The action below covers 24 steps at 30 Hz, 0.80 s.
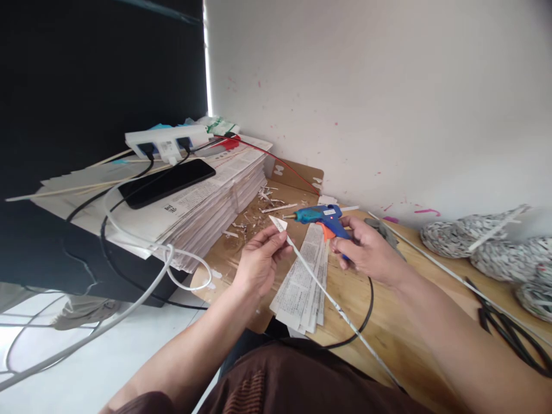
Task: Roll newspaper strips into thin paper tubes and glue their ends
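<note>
My left hand (261,257) pinches a thin rolled newspaper stick (332,301) close to its upper end, where a pointed flap of paper (278,223) sticks out. The stick slants down to the right, towards my lap. In my right hand (366,247) is a blue glue gun (317,214) with an orange trigger. Its nozzle points left and is close to the paper flap; I cannot tell whether they touch. Below the gun, a fan of cut newspaper strips (302,284) lies on the wooden table (388,333).
At left, a tall newspaper stack (233,201) carries a phone (168,181) and a white power strip (168,141) with cables. Paper scraps litter a cardboard sheet (224,259). On the right are black scissors (509,328), a long paper stick (431,259) and woven paper coils (448,233).
</note>
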{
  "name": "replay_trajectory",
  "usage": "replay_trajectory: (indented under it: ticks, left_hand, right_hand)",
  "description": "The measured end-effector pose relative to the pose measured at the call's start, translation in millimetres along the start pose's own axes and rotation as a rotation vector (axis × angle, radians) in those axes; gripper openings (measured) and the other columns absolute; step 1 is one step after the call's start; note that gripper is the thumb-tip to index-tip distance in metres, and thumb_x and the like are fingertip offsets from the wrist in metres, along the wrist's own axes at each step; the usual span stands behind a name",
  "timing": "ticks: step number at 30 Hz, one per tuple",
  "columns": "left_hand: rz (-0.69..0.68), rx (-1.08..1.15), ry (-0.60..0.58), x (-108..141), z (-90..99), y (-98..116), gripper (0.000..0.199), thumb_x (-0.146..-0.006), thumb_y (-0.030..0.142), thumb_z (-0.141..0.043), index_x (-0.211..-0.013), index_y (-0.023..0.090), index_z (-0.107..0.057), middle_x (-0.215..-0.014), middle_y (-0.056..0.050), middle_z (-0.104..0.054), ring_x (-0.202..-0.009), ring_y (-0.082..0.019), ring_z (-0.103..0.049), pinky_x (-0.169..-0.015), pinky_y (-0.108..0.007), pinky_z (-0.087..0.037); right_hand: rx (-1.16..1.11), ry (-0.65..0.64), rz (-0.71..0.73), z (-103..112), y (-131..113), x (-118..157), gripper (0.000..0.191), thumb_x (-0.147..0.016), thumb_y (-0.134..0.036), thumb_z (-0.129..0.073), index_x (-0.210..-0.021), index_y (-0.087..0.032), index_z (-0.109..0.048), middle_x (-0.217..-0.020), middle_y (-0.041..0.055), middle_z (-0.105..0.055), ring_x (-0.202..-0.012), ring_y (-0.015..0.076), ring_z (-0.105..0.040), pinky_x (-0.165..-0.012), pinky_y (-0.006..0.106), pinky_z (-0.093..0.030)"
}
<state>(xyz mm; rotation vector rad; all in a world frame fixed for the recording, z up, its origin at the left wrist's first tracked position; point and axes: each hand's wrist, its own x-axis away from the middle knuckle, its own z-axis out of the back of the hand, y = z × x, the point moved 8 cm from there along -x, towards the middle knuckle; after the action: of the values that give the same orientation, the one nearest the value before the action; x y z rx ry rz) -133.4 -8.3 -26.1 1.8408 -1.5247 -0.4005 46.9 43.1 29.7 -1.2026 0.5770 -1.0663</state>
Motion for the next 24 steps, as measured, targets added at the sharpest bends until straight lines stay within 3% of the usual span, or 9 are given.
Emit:
replay_trajectory:
  ticks: [6, 11, 19, 24]
  left_hand:
    - [0.002, -0.012, -0.001, 2.8, -7.8, 0.7, 0.027, -0.064, 0.014, -0.080, -0.088, 0.011, -0.066, -0.075, -0.002, -0.067, -0.062, -0.009, -0.064, -0.058, -0.018, -0.056]
    - [0.014, -0.012, 0.004, 5.1, -8.6, 1.8, 0.027, -0.064, 0.013, -0.080, -0.087, 0.012, -0.066, -0.074, -0.001, -0.068, -0.063, -0.009, -0.065, -0.059, -0.018, -0.055]
    - [0.019, -0.019, -0.004, 6.8, -9.8, 2.5, 0.024, -0.066, 0.013, -0.078, -0.087, 0.012, -0.067, -0.074, -0.002, -0.068, -0.064, -0.009, -0.065, -0.059, -0.017, -0.055]
    - [0.031, -0.015, -0.007, 7.4, -9.6, 2.7, 0.022, -0.067, 0.013, -0.077, -0.087, 0.011, -0.067, -0.074, -0.003, -0.068, -0.063, -0.009, -0.064, -0.058, -0.017, -0.055]
  right_hand:
    - [0.229, 0.111, 0.121, 6.5, -8.9, 12.0, 0.022, -0.081, -0.024, -0.055, -0.102, -0.022, -0.046, -0.065, -0.0055, -0.061, -0.044, 0.0104, -0.057, -0.046, 0.023, -0.044]
    - [0.292, 0.211, 0.159, 11.4, -15.6, 18.0, 0.025, -0.079, -0.025, -0.055, -0.102, -0.022, -0.047, -0.065, -0.0039, -0.063, -0.043, 0.0120, -0.058, -0.045, 0.024, -0.046]
    - [0.387, 0.269, 0.194, 13.0, -18.4, 21.6, 0.025, -0.079, -0.025, -0.056, -0.101, -0.023, -0.045, -0.072, -0.0028, -0.067, -0.045, 0.0125, -0.061, -0.049, 0.024, -0.048]
    - [0.541, 0.340, 0.272, 15.0, -25.0, 24.8, 0.028, -0.079, -0.025, -0.056, -0.103, -0.022, -0.043, -0.072, -0.0018, -0.068, -0.053, 0.0148, -0.063, -0.058, 0.026, -0.047]
